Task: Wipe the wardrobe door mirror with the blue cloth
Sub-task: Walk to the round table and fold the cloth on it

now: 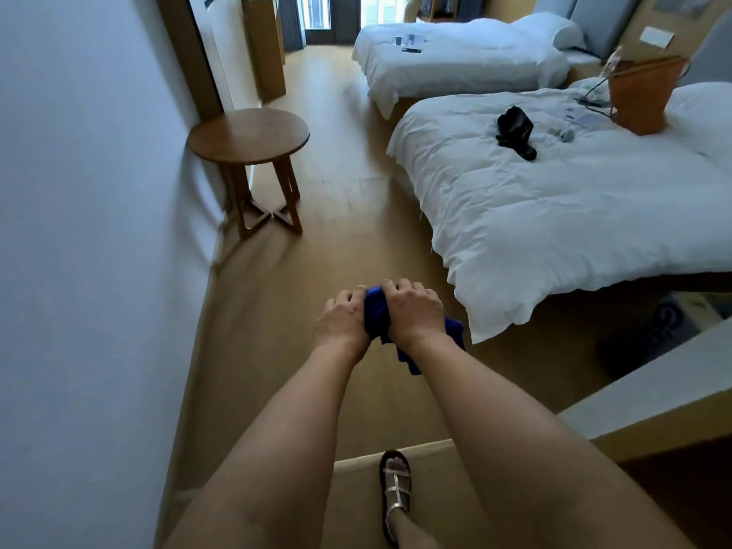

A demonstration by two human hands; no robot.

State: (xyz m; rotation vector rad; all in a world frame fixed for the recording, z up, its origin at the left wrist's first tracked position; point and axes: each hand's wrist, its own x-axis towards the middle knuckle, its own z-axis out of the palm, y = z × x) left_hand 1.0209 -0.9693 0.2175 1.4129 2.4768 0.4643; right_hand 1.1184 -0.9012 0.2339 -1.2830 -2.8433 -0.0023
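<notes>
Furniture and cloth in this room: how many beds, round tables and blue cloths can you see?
Beds: 2, near bed and far bed
Round tables: 1, round table
Blue cloths: 1, blue cloth, gripped by left hand and right hand
Total: 4

Two beds (574,215) (459,53), one round side table (248,135), one blue cloth (376,311), two hands (344,318) (416,309), one orange bag (643,93), one sandalled foot (395,489).
</notes>
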